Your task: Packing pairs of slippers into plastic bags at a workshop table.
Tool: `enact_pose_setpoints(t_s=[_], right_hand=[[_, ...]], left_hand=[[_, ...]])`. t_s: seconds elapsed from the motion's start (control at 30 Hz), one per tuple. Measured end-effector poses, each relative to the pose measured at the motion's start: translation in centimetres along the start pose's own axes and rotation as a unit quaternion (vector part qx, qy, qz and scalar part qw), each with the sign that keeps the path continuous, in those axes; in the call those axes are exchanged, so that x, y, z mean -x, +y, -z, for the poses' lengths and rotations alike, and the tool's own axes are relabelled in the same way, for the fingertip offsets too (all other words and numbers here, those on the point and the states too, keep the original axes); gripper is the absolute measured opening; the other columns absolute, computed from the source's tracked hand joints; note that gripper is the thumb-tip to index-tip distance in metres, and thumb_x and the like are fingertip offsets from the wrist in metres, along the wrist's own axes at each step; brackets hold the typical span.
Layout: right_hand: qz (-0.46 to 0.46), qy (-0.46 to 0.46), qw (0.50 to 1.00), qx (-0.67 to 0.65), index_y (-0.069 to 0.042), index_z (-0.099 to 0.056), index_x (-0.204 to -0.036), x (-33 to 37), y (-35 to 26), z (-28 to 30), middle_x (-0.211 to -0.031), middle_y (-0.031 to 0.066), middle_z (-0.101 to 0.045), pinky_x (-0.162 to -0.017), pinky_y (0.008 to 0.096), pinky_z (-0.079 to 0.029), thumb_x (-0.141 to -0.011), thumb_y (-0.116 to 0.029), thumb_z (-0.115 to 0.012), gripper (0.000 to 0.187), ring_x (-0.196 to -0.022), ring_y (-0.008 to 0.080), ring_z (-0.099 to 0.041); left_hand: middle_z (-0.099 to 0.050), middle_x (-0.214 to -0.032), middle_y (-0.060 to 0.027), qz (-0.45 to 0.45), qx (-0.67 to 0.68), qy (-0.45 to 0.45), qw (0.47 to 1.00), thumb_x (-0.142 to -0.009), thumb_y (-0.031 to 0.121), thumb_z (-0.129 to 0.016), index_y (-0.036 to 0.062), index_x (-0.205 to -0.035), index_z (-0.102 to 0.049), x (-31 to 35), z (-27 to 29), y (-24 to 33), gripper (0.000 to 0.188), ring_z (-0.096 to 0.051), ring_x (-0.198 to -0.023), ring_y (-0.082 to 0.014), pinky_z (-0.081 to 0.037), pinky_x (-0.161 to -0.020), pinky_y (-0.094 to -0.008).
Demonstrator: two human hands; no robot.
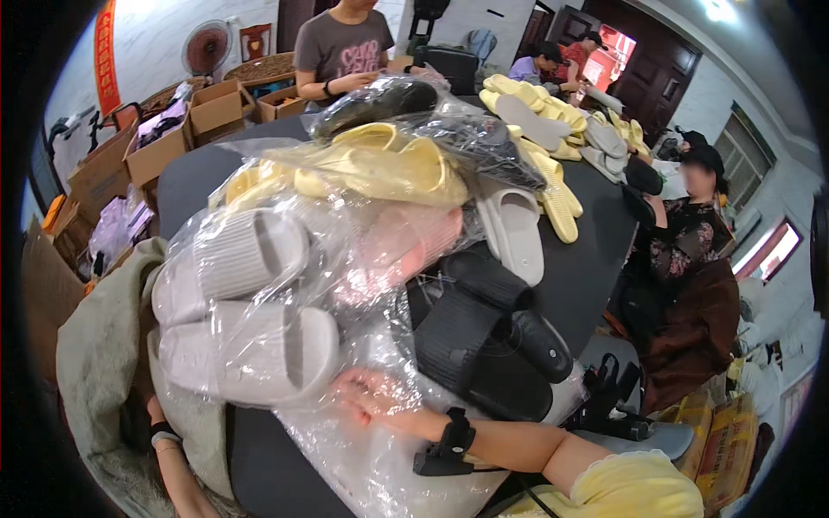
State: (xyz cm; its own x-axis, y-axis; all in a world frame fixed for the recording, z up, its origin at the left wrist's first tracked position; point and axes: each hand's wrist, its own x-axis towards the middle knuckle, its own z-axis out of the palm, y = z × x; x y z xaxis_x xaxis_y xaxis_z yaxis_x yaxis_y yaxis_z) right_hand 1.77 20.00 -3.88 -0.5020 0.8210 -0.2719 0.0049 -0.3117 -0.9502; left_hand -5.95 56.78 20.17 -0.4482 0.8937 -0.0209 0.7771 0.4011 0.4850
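Note:
My right hand (pixel 378 397), with a dark strap on the wrist, lies at the toe end of a pair of pale grey slide slippers (pixel 298 358). Its fingers are curled at a clear plastic bag (pixel 380 466), partly blurred. The slippers sit in clear plastic at the left of the pile. My left hand (pixel 157 413) is mostly hidden by a grey-green cloth (pixel 108 345); only the wrist with a band and bracelet shows well. Right of my right hand are black slides (pixel 458 332). Bagged pink slippers (pixel 406 246) and yellow slippers (pixel 371 173) lie beyond.
The dark table (pixel 579 250) holds more yellow slippers (pixel 553 190) toward its far end. Cardboard boxes (pixel 216 108) stand at the left. One person (pixel 345 52) stands across the table, another (pixel 691 216) sits at the right, and more work at the back.

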Motion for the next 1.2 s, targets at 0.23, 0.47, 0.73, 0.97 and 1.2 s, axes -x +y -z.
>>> enact_pose_setpoints(t_s=[0.23,0.47,0.73,0.97,1.2], right_hand=[[0.009,0.023,1.0,0.014,-0.005,-0.053,-0.109,1.0,-1.2,1.6,-0.065,-0.0008,-0.05,-0.048,0.0211,-0.036,-0.095,-0.027,-0.047,0.027,-0.053,0.0055,-0.045],[0.015,-0.025,0.999,0.034,-0.006,-0.054,-0.108,0.9,-2.3,-0.6,-0.064,-0.0018,-0.05,-0.047,0.0215,-0.035,-0.094,-0.026,-0.048,0.025,-0.052,0.0047,-0.045],[0.094,0.012,0.991,0.097,-0.004,-0.052,-0.11,0.3,0.3,2.4,-0.066,-0.002,-0.048,-0.049,0.022,-0.036,-0.093,-0.027,-0.052,0.029,-0.056,0.0055,-0.045],[0.066,0.021,0.994,-0.079,-0.002,-0.049,-0.116,0.4,-0.1,0.6,-0.068,0.002,-0.055,-0.049,0.0245,-0.042,-0.089,-0.017,-0.056,0.032,-0.055,0.0101,-0.052],[0.021,0.054,0.996,-0.067,-0.003,-0.052,-0.089,0.7,-2.1,0.4,-0.066,0.0018,-0.051,-0.046,0.0223,-0.041,-0.092,-0.023,-0.053,0.02,-0.051,0.0087,-0.048]], left_hand=[[-0.057,-0.101,-0.0208,-0.125,-0.04,0.058,0.99,-0.081,0.016,-0.052,-0.003,-0.112,-0.05,3.9,-7.7,-34.3,0.036,-0.055,-0.092,-0.0355,-0.044,-0.078,-0.0401],[-0.059,-0.091,-0.021,-0.168,-0.131,0.153,0.965,-0.079,0.012,-0.055,-0.0039,-0.107,-0.052,12.1,-3.9,-70.9,0.031,-0.057,-0.081,-0.0382,-0.045,-0.067,-0.0416],[-0.06,-0.086,-0.0215,-0.264,-0.079,0.224,0.935,-0.075,0.003,-0.056,-0.0024,-0.109,-0.051,16.5,-0.7,-56.8,0.035,-0.059,-0.075,-0.0379,-0.046,-0.062,-0.043],[-0.063,-0.094,-0.0176,-0.231,-0.249,0.22,0.915,-0.071,0.006,-0.056,0.0046,-0.111,-0.056,22.0,8.2,-53.9,0.039,-0.06,-0.084,-0.036,-0.047,-0.07,-0.0433],[-0.063,-0.083,-0.0175,-0.205,-0.325,0.17,0.907,-0.066,0.012,-0.06,0.0114,-0.105,-0.06,26.7,17.1,-44.2,0.039,-0.06,-0.077,-0.0362,-0.048,-0.066,-0.0443]])
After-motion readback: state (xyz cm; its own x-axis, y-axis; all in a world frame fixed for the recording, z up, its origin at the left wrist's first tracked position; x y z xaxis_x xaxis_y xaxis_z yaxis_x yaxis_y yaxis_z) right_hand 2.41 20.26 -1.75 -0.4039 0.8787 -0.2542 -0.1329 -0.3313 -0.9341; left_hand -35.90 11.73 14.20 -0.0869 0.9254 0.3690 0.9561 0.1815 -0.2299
